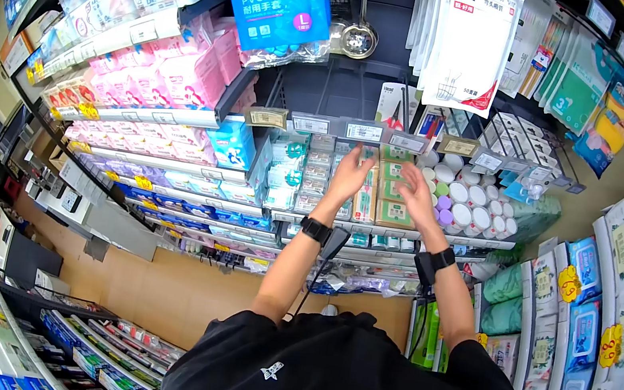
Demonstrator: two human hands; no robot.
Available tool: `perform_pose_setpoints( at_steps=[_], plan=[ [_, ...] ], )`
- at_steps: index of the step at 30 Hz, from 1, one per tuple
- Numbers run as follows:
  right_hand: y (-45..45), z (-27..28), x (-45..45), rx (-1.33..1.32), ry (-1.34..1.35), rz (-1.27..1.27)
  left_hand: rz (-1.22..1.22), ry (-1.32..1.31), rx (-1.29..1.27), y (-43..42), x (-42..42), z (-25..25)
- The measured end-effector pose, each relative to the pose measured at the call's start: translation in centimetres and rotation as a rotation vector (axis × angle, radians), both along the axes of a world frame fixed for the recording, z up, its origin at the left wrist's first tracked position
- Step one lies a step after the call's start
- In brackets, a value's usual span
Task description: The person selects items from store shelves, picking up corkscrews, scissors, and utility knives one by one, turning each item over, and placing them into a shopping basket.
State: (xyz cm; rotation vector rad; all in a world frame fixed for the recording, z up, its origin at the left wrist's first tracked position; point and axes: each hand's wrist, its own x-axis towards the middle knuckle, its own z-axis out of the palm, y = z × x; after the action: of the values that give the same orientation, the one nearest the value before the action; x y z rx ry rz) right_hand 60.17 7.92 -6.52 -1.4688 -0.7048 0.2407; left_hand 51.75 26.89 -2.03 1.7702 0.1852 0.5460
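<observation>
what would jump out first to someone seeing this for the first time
Probably the big blue glove packet, hanging at the upper left of centre, and the large white straw packet hanging to its right. Below them, two bare forearms stretch from a black shirt at the bottom towards small boxes on a shelf, with a cluster of white round lids just right of those boxes.
</observation>
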Motion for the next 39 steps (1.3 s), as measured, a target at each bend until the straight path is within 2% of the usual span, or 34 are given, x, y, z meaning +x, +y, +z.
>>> perform_pose_setpoints(
  at_steps=[1, 3, 5, 7, 8, 10, 11, 12, 14, 17, 20, 23, 25, 26, 28, 31, 32, 33, 35, 39],
  plan=[
    [0.5, -0.5, 1.3, 0.002, 0.003, -0.003, -0.015, 0.082, 0.016, 0.6, 1.2, -0.1],
    [1.4, -1.1, 3.8, -0.016, -0.069, -0.035, -0.061, 0.055, 0.087, 1.8, 3.5, -0.6],
    [2.1, 0.7, 4.3, -0.037, -0.055, -0.041, -0.109, 0.027, 0.159, 2.6, 6.0, -1.8],
    [2.8, 1.3, 5.5, -0.06, -0.042, -0.051, 0.011, -0.109, 0.265, 2.4, 7.6, -1.9],
    [3.3, 1.3, 6.4, -0.053, -0.017, -0.033, -0.061, -0.042, 0.278, 2.9, 8.3, -1.8],
    [3.8, 1.3, 7.1, -0.042, 0.007, -0.018, -0.045, -0.015, 0.301, 3.4, 10.2, -2.8],
    [4.3, 1.5, 7.1, -0.103, -0.091, -0.127, -0.023, 0.011, 0.326, 3.9, 11.3, -3.5],
    [4.7, 1.3, 7.5, -0.164, -0.188, -0.236, -0.045, -0.008, 0.253, 3.9, 11.7, -3.5],
    [5.2, 0.6, 8.8, -0.175, -0.202, -0.236, -0.126, -0.068, 0.093, 4.0, 12.3, -3.6],
    [5.8, 0.3, 10.1, -0.175, -0.189, -0.215, -0.161, -0.161, 0.038, 4.2, 13.4, -4.1],
    [6.1, 0.3, 10.4, -0.123, -0.172, -0.18, -0.106, -0.12, 0.013, 4.2, 14.1, -4.2],
    [6.3, 0.9, 10.0, -0.047, -0.168, -0.131, -0.066, -0.129, 0.095, 3.8, 12.9, -3.1],
    [6.2, 0.8, 10.1, -0.007, -0.155, -0.099, -0.148, -0.026, -0.066, 2.7, 10.7, -0.3],
    [6.2, 0.5, 10.2, -0.023, -0.207, -0.133, -0.149, -0.026, -0.066, 2.8, 10.9, -0.7],
    [6.2, 0.5, 10.2, -0.039, -0.261, -0.164, -0.182, -0.229, -0.04, 3.6, 12.2, -3.1],
    [6.0, 0.8, 9.8, -0.049, -0.263, -0.183, -0.114, -0.258, 0.036, 4.1, 12.8, -5.0],
    [5.7, 0.4, 9.6, -0.035, -0.278, -0.223, -0.16, -0.237, 0.065, 3.1, 9.9, -0.9],
    [5.4, 0.2, 9.2, -0.022, -0.291, -0.263, -0.16, -0.237, 0.067, 3.0, 9.5, -1.0],
    [4.6, -0.1, 8.5, -0.026, -0.292, -0.239, 0.058, -0.231, 0.091, 2.9, 9.1, -1.0],
    [2.8, 2.2, 5.6, -0.042, -0.273, -0.181, 0.082, -0.195, 0.054, 3.4, 9.0, -1.5]
  ],
)
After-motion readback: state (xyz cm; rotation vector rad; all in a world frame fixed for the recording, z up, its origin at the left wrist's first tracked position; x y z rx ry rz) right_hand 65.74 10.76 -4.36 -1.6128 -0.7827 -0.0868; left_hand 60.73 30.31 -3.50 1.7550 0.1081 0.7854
